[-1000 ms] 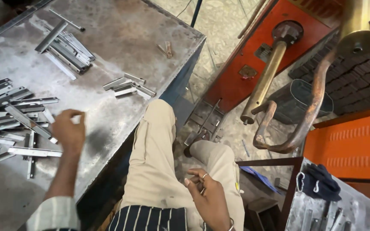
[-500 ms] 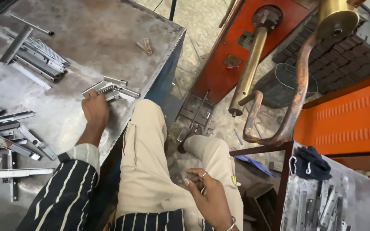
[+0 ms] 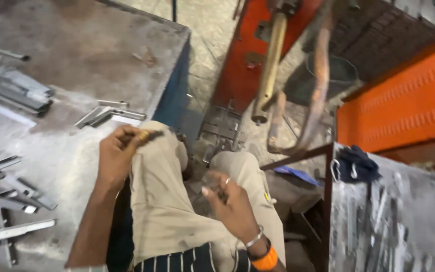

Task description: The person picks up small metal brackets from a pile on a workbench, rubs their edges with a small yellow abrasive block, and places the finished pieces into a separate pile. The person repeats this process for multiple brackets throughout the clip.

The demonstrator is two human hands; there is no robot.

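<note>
My left hand (image 3: pixel 117 156) hovers over my left knee at the edge of the steel table (image 3: pixel 71 55), fingers pinched on a small dark and yellowish piece (image 3: pixel 144 135). My right hand (image 3: pixel 230 204) sits between my knees over the beige trousers (image 3: pixel 164 211), fingers curled around a small metal part that is mostly hidden. An orange band and a metal bangle circle that wrist. A few flat metal brackets (image 3: pixel 107 113) lie on the table just beyond my left hand.
Metal strips (image 3: pixel 6 176) lie scattered at the table's left, and a stack of bars (image 3: pixel 13 90) sits farther back. A red machine with brass and copper arms (image 3: pixel 273 65) stands ahead. An orange panel (image 3: pixel 404 106) and a metal bin with a dark cloth (image 3: pixel 356 163) are at right.
My left hand has drawn back from the brackets on the table to my knee, now pinching a small piece. My right hand has lifted slightly between the knees. The view has moved closer.
</note>
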